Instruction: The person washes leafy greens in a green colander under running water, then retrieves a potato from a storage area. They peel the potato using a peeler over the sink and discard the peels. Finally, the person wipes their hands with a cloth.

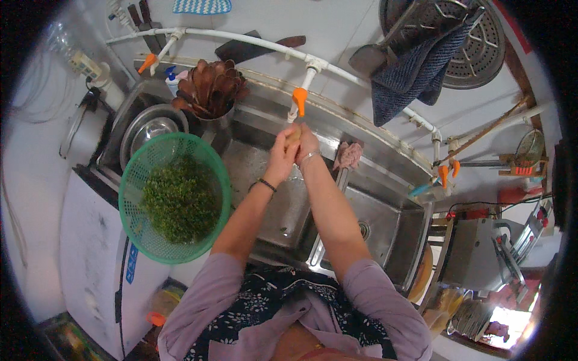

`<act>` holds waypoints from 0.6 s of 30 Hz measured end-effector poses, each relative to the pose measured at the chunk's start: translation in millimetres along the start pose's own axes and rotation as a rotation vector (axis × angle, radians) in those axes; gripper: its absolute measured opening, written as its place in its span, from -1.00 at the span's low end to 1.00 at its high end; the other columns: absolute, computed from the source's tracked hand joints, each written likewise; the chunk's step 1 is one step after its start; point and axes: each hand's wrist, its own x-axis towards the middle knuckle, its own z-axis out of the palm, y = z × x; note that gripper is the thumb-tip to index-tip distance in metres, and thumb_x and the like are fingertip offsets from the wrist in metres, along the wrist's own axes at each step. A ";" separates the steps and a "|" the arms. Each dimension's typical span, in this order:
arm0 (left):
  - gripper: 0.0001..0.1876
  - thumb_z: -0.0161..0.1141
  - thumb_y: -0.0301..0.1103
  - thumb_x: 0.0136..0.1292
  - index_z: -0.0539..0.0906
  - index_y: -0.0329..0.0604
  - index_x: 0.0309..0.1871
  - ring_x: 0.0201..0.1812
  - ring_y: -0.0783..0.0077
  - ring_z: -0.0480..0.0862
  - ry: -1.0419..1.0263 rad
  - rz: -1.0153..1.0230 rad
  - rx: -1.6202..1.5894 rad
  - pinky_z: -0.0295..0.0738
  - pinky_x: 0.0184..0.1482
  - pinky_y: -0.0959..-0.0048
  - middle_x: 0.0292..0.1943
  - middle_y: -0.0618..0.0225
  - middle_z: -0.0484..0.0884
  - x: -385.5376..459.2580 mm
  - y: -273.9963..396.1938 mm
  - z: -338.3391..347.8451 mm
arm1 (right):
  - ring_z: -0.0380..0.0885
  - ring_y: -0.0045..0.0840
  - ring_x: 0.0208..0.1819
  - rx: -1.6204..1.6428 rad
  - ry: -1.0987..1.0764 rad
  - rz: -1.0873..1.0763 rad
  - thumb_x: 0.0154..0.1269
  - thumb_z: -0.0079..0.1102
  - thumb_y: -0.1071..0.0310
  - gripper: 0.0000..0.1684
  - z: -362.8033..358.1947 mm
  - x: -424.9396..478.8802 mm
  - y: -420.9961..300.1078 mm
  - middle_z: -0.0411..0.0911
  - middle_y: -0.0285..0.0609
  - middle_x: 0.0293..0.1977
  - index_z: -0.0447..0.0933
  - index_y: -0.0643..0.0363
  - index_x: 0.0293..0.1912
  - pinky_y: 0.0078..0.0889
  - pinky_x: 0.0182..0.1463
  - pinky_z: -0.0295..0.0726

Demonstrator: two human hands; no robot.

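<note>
Both hands meet beneath the white faucet with an orange lever, above the middle basin of a stainless steel sink. Between them is a small yellowish-tan item, mostly covered by fingers, so its kind is unclear. My left hand has its fingers curled around the item from the left. My right hand presses against it from the right, a bracelet at the wrist. Left of the hands, a green plastic colander holds a heap of small leafy greens.
A metal container of brown wooden-looking spoons and nested steel bowls stand at the left basin. A crumpled pink cloth lies on the divider to the right. A dark towel hangs from the wall pipe, near a perforated steamer tray.
</note>
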 end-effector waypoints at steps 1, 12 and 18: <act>-0.65 0.04 -0.16 0.43 0.50 -0.25 0.09 -0.18 0.18 0.63 0.011 -0.139 0.015 0.50 -0.09 0.27 -0.18 0.06 0.65 2.8 -0.3 1.1 | 0.56 -0.39 -0.32 -0.047 0.009 -0.005 0.45 -0.01 -0.03 -0.62 -8.1 2.0 1.9 0.57 -0.22 -0.33 0.50 0.10 -0.18 -0.26 -0.31 0.56; -0.65 0.02 -0.14 0.43 0.58 -0.28 -0.26 -0.37 0.34 0.57 0.109 -0.381 -0.029 0.45 -0.26 0.35 -0.45 0.25 0.59 25.9 -6.7 -2.1 | 0.49 -0.41 -0.43 -0.570 0.124 -0.324 0.48 -0.13 -0.13 -0.46 -16.2 -3.4 18.3 0.54 -0.17 -0.38 0.47 0.21 -0.15 -0.31 -0.27 0.50; -0.70 0.02 -0.19 0.41 0.55 -0.23 -0.01 -0.23 0.32 0.62 0.148 -0.746 -0.464 0.49 -0.12 0.40 -0.29 0.27 0.62 52.5 -36.9 -24.6 | 0.48 -0.19 -0.26 -0.966 -0.064 -0.796 0.52 -0.16 0.09 -0.53 -4.9 -24.6 37.2 0.52 0.04 -0.31 0.34 0.34 0.09 -0.13 -0.06 0.47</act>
